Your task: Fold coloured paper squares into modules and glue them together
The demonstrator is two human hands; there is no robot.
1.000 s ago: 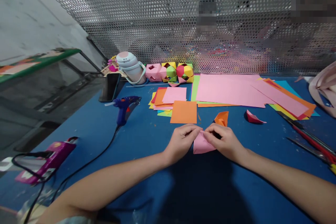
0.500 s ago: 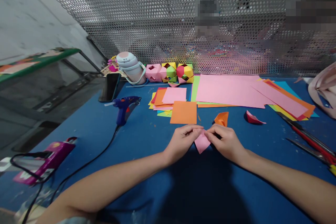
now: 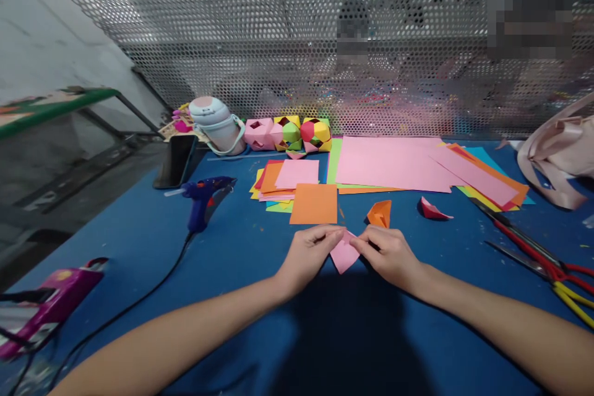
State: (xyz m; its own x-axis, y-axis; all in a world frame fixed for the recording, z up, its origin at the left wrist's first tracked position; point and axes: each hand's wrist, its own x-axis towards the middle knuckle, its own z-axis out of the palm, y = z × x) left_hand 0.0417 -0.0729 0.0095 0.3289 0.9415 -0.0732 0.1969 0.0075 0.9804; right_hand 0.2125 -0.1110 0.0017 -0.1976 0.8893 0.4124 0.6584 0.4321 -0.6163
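Between my two hands is a small folded piece of pink paper [image 3: 344, 255], its pointed lower corner facing me. My left hand [image 3: 312, 255] pinches its upper left side between thumb and fingers. On the upper right side, my right hand [image 3: 388, 253] grips it the same way. Just beyond my hands lies an orange paper square [image 3: 314, 204]. A folded orange paper piece [image 3: 380, 214] sits behind my right hand, and a folded red and pink piece [image 3: 434, 208] lies farther right. My fingers cover the top edge of the pink paper.
A blue glue gun [image 3: 202, 198] with a cord stands left, near a phone [image 3: 175, 161] and a purple power strip [image 3: 55, 309]. Folded paper balls [image 3: 288, 134] and a bottle [image 3: 218, 127] line the back. Pink sheets [image 3: 390, 164] lie behind; scissors [image 3: 533, 253] lie right.
The view has shifted slightly right, so everything appears farther left. Both hands still hold the pink paper in nearly the same pose.
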